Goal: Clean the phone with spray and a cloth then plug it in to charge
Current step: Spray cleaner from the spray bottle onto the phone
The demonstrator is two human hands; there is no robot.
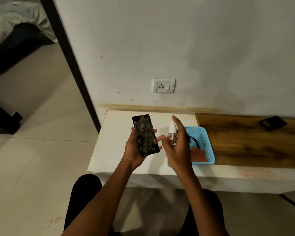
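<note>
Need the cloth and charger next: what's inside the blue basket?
Blue basket holds a black cable and a reddish-brown cloth. The right hand covers its left part.

Both forearms extend forward and upward from the lower edge of the view, bare to the wrist. Left hand point(134, 149) — palm up, fingers curled round the edges of the phone point(146, 134), thumb along its left side. Right hand point(179, 145) — raised just beside the left, back toward the camera, fingers spread and loosely extended, thumb pointing toward the left hand.
</note>
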